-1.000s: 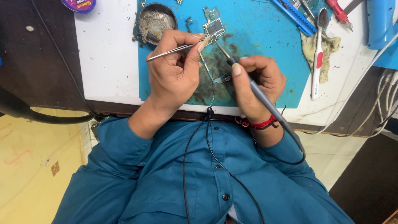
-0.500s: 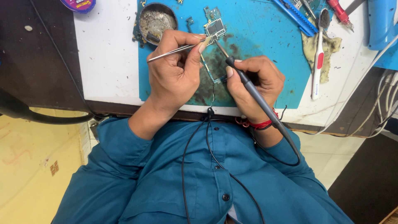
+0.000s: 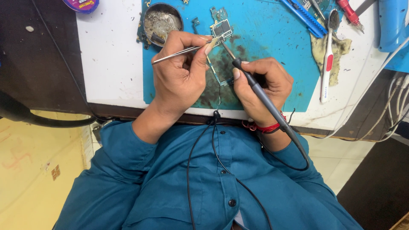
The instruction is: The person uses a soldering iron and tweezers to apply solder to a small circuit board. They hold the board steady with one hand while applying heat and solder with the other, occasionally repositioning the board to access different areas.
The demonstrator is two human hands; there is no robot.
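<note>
While we look down from the head camera, our left hand (image 3: 181, 79) pinches slim metal tweezers (image 3: 181, 52), thumb and forefinger closed tight on the shaft, with the tips meeting the small green circuit board with a silver shield (image 3: 221, 29). That board lies on the blue work mat (image 3: 272, 51), at 12 o'clock from both hands, close to the mat's far edge. Our right hand (image 3: 264, 87) is wrapped pen-fashion around a dark grey soldering iron (image 3: 255, 87), fingers fully closed on its handle; the thin metal tip runs toward 11 o'clock and ends at the lower edge of the board, just beside the tweezer tips. We see the iron's black cable (image 3: 298, 157) loop back past a red thread wristband (image 3: 266, 127). At 10 o'clock from the board sits a round dark tin of grey residue (image 3: 161, 21). At 3 o'clock lie a white toothbrush with a red grip (image 3: 327, 64) across a stained yellowish cloth (image 3: 317, 47), and blue-handled tools (image 3: 300, 17).
</note>
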